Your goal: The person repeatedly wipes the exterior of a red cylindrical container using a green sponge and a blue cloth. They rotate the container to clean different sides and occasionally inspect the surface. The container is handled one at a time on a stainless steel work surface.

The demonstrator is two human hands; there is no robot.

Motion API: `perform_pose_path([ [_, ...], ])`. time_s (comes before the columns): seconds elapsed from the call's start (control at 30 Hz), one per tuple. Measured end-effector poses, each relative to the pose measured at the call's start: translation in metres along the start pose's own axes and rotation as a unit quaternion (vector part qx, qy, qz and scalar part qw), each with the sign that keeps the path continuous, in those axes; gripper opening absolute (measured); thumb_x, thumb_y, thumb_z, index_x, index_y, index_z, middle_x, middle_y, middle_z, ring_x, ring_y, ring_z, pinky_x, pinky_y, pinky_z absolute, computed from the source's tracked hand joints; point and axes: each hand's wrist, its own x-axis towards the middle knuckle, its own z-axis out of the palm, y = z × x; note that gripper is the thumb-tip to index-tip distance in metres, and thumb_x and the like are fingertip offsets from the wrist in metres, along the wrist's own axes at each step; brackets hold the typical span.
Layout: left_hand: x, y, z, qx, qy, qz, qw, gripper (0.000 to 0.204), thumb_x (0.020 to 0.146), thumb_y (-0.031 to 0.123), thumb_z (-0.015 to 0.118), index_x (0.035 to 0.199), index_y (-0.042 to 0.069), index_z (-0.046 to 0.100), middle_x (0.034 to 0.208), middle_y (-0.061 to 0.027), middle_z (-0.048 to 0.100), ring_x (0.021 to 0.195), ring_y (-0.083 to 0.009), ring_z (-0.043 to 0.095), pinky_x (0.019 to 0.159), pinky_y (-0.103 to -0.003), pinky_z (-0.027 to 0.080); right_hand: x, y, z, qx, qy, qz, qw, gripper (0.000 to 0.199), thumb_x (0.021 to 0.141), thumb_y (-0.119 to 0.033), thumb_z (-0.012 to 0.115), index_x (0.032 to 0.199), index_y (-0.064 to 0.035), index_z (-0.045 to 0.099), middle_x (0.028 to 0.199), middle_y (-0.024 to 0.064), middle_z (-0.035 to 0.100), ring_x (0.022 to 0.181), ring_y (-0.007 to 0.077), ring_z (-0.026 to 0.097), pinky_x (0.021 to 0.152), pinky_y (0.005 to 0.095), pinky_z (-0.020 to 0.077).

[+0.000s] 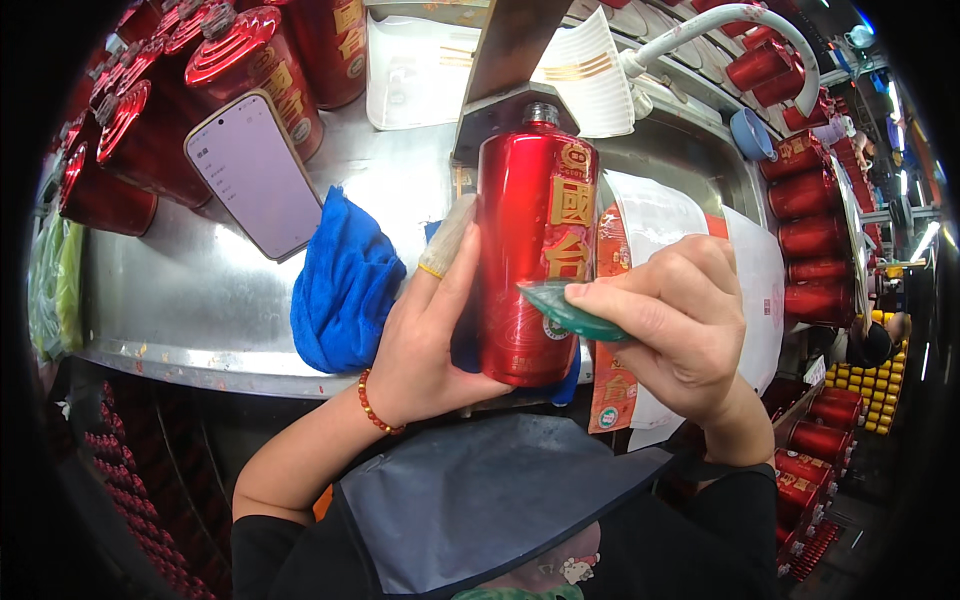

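Currently the right hand (682, 315) pinches one flat green tool (578, 314) against one red bottle (512, 230) between both hands, while the half-open left hand (415, 345) grips the bottle's side, near one blue cloth (345, 285) and one phone (250, 175).

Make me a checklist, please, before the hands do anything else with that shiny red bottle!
1. Red bottle held: ok. The left hand is around its left side, thumb by the base.
2. Green tool gripped: ok. It's pinched in the fingers of the right hand.
3. Tool by the gold lettering: ok, just below it.
4. Tool pressing on the bottle: cannot tell.
5. Blue cloth away from the tool: ok, bunched at the left.
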Motion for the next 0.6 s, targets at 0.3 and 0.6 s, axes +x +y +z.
perform_pose_path([
  [0.3,-0.001,0.001,-0.002,0.004,-0.008,-0.003,1.0,0.12,0.068,0.032,0.096,0.158,-0.009,0.027,0.159,-0.0342,0.034,0.146,-0.0474,0.041,0.118,-0.046,0.038,0.003,0.009,0.0,0.014,0.005,0.013,1.0,0.038,0.066,-0.005,0.084,0.103,-0.0112,0.081,0.078,-0.0013,0.062,0.075,0.0196,0.048,0.071,0.0335,0.0367],
  [0.6,0.002,0.001,-0.003,-0.003,-0.009,0.001,1.0,0.12,0.069,0.03,0.095,0.159,-0.009,0.026,0.16,-0.0345,0.032,0.146,-0.0484,0.04,0.117,-0.047,0.039,0.029,0.039,0.004,0.07,0.061,0.104,0.99,0.019,0.081,-0.014,0.083,0.1,-0.0105,0.079,0.072,0.0019,0.056,0.074,0.0206,0.048,0.067,0.0345,0.0397],
])
